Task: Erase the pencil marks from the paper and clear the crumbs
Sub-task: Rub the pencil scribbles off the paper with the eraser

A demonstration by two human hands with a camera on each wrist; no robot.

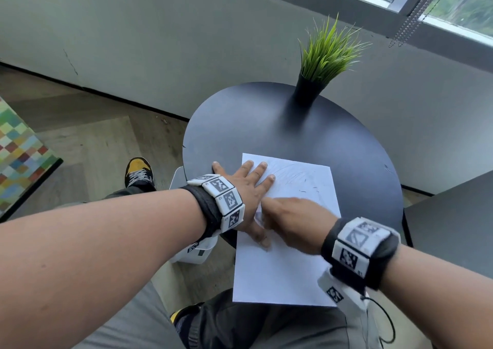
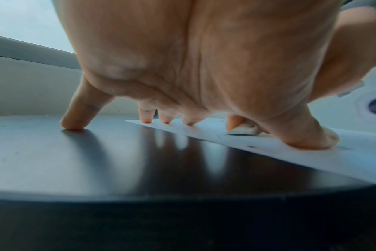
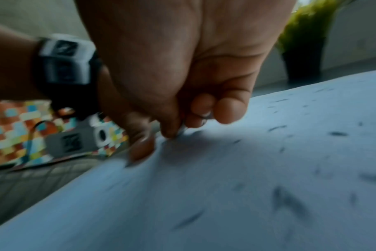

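A white paper (image 1: 282, 274) lies on the round black table (image 1: 266, 124) and overhangs its near edge. Faint pencil lines and dark eraser crumbs (image 1: 306, 185) are scattered over its far half. My left hand (image 1: 248, 185) lies flat with spread fingers on the sheet's left edge, thumb (image 2: 311, 141) on the paper (image 2: 354, 161) and little finger (image 2: 75, 122) on bare table. My right hand (image 1: 290, 220), blurred, pinches a small whitish eraser (image 2: 243, 130) against the sheet just beside the left thumb. In the right wrist view the curled fingers (image 3: 227, 110) hide most of the eraser; crumbs (image 3: 337, 134) dot the paper (image 3: 204, 203).
A potted green plant (image 1: 325, 55) stands at the table's far side. A second dark tabletop (image 1: 453, 228) sits to the right. My legs are under the paper's near end, and a colourful checked rug (image 1: 18, 151) lies on the floor at the left.
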